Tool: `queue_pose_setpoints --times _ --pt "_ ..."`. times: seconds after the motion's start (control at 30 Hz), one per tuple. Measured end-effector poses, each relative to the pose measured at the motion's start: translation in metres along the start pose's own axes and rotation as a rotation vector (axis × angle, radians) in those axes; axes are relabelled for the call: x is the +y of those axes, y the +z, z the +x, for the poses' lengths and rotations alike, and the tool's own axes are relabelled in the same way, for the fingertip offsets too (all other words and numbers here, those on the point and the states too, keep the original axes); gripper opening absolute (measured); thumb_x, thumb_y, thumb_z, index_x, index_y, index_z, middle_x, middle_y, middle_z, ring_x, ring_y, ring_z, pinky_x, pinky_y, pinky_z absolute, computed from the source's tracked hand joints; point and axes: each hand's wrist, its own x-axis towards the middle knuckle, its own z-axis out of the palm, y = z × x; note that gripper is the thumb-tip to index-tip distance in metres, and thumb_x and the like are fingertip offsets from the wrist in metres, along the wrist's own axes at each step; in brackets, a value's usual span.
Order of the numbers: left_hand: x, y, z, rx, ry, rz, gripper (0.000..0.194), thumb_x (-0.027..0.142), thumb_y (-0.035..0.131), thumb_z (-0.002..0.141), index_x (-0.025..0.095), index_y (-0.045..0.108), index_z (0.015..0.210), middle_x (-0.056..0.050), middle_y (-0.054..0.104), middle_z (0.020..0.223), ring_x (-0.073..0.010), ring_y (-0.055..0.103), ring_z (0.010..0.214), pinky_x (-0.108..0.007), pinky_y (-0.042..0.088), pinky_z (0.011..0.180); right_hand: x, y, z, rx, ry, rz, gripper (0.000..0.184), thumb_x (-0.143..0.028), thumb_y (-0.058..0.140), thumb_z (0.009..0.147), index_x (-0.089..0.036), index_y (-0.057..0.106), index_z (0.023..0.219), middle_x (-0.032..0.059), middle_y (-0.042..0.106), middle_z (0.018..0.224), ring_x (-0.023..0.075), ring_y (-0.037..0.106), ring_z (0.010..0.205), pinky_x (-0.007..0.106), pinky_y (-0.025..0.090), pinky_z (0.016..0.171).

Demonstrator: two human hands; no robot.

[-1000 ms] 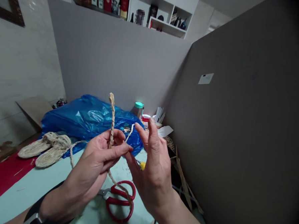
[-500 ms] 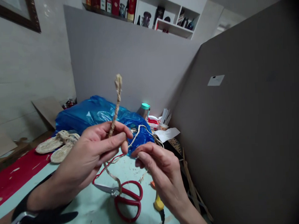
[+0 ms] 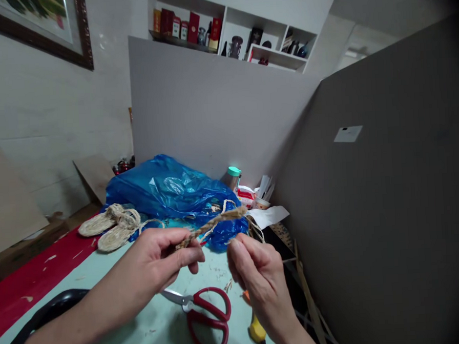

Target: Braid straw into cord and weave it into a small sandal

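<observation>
My left hand (image 3: pixel 168 255) pinches a braided straw cord (image 3: pixel 213 224), whose thick end points up and to the right over the blue bag. My right hand (image 3: pixel 256 276) is closed beside it, thumb against curled fingers; whatever it may hold is hidden. A thin pale sliver sticks out past its right side, too small to name. Under the hands, red-handled scissors (image 3: pixel 208 317) lie on the pale green tabletop (image 3: pixel 145 320). A yellow-handled tool (image 3: pixel 256 328) lies partly behind my right wrist.
A blue plastic bag (image 3: pixel 169 188) spreads across the back of the table. Left of it sit woven straw sandals (image 3: pixel 113 234) by a red cloth (image 3: pixel 46 276). A flask with a teal lid (image 3: pixel 234 170) and white paper (image 3: pixel 272 216) stand near the grey partition (image 3: pixel 377 210).
The cord has swung from nearly upright to slanting right. My right hand has closed into a tighter curl. The whole view has shifted, so the surroundings sit lower and further right.
</observation>
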Motion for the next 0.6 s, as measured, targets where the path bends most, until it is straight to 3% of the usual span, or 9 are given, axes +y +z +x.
queue_pose_setpoints --times 0.13,0.23,0.37,0.47,0.6 --pt "-0.008 0.003 0.001 -0.051 -0.076 -0.104 0.038 0.052 0.055 0.086 0.018 0.061 0.069 0.008 0.040 0.042 -0.0059 0.027 0.032 -0.022 0.016 0.039 0.001 0.003 0.005 -0.079 0.003 0.102 0.024 -0.030 0.049 0.101 -0.019 0.066 0.089 -0.0013 0.067 0.074 0.0087 0.057 0.060 0.021 0.045 0.060" --pt "-0.009 0.003 0.001 -0.020 -0.059 -0.176 0.034 0.050 0.060 0.086 0.018 0.065 0.080 0.005 0.050 0.056 -0.0062 0.028 0.042 -0.022 0.017 0.042 0.004 0.004 0.006 -0.047 0.027 0.129 0.018 -0.029 0.051 0.099 -0.021 0.067 0.101 -0.0002 0.070 0.082 0.0093 0.058 0.061 0.021 0.047 0.060" --pt "-0.004 0.000 -0.004 -0.021 -0.042 -0.300 0.036 0.052 0.058 0.089 0.018 0.068 0.089 -0.001 0.060 0.074 -0.0087 0.031 0.053 -0.024 0.024 0.048 0.005 0.002 0.006 -0.047 0.056 0.111 0.025 -0.032 0.049 0.099 -0.018 0.064 0.085 -0.0009 0.064 0.072 0.0097 0.054 0.062 0.021 0.043 0.060" --pt "-0.001 0.001 -0.005 -0.007 -0.048 -0.450 0.036 0.051 0.056 0.090 0.018 0.070 0.096 -0.006 0.068 0.087 -0.0106 0.039 0.058 -0.025 0.032 0.055 0.009 0.001 0.004 -0.055 0.115 0.086 0.041 -0.038 0.043 0.101 -0.018 0.050 0.065 -0.0033 0.051 0.057 0.0092 0.045 0.056 0.022 0.035 0.056" --pt "-0.004 0.004 0.003 -0.023 -0.046 -0.505 0.032 0.046 0.057 0.092 0.019 0.068 0.106 -0.008 0.073 0.091 -0.0093 0.047 0.053 -0.024 0.034 0.051 0.020 0.004 0.005 -0.061 0.159 0.022 0.050 -0.043 0.039 0.101 -0.020 0.037 0.058 -0.0061 0.038 0.048 0.0080 0.034 0.046 0.023 0.027 0.049"
